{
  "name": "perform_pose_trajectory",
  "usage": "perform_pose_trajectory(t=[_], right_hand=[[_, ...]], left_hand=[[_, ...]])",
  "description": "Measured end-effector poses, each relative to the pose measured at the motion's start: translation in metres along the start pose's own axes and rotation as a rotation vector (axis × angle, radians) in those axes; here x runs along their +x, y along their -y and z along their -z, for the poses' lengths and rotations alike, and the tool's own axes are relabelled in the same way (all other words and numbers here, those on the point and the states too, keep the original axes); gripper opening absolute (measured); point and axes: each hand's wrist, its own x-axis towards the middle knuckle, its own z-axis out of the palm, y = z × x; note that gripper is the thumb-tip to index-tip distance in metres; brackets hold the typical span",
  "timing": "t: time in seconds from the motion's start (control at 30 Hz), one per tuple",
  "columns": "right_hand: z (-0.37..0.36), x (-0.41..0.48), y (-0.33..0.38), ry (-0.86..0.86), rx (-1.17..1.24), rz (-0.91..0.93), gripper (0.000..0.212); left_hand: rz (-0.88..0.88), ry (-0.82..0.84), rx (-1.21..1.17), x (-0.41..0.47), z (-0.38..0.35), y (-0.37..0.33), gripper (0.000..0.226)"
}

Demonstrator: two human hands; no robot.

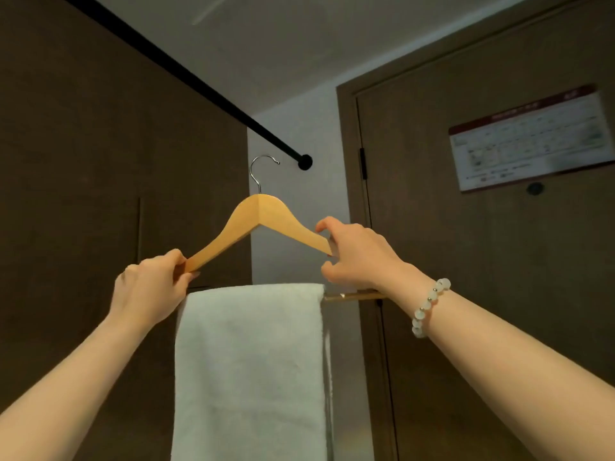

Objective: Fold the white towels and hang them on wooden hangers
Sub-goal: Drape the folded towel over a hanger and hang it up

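I hold a wooden hanger (258, 216) up in front of me, its metal hook (259, 169) just below and left of the end of the black rail (186, 73). My left hand (151, 287) pinches the hanger's left tip. My right hand (356, 254) grips the right tip, a bead bracelet on its wrist. A folded white towel (249, 367) hangs over the hanger's lower bar (352, 297), which shows to the right of the towel.
The black rail runs from the upper left to a round end cap (305, 162) on the pale wall. A brown door (482, 244) with a framed notice (532, 141) stands on the right. Dark panelling fills the left.
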Motion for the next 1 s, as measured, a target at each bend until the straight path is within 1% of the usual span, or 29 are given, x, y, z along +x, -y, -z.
perform_pose_trajectory(t=[0.1, 0.17, 0.27, 0.37, 0.47, 0.6, 0.7, 0.8, 1.0], right_hand=[[-0.024, 0.021, -0.039, -0.095, -0.124, -0.016, 0.031], [-0.045, 0.038, -0.063, -0.116, -0.268, 0.022, 0.030], [-0.075, 0.069, -0.090, -0.157, -0.374, 0.046, 0.033], [-0.098, 0.109, -0.113, -0.173, -0.383, 0.026, 0.032], [-0.113, 0.156, -0.133, -0.174, -0.442, 0.033, 0.031], [-0.128, 0.210, -0.160, -0.287, -0.520, 0.022, 0.029], [-0.134, 0.241, -0.178, -0.318, -0.538, -0.003, 0.029], [-0.133, 0.273, -0.190, -0.354, -0.526, 0.011, 0.030], [-0.134, 0.330, -0.197, -0.391, -0.517, 0.100, 0.028]], left_hand=[[-0.004, -0.040, -0.009, 0.032, -0.040, -0.001, 0.017], [-0.008, -0.062, 0.008, 0.050, -0.072, 0.001, 0.017], [0.025, -0.029, 0.008, 0.081, -0.120, 0.005, 0.012], [0.022, -0.016, -0.046, 0.121, -0.166, 0.009, 0.008], [-0.013, -0.068, -0.055, 0.166, -0.209, 0.017, 0.009], [-0.036, -0.133, -0.062, 0.222, -0.252, 0.020, 0.014], [-0.044, -0.181, -0.080, 0.250, -0.273, 0.013, 0.019], [-0.009, -0.231, -0.102, 0.275, -0.291, 0.012, 0.021], [0.073, -0.221, -0.136, 0.312, -0.320, 0.021, 0.022]])
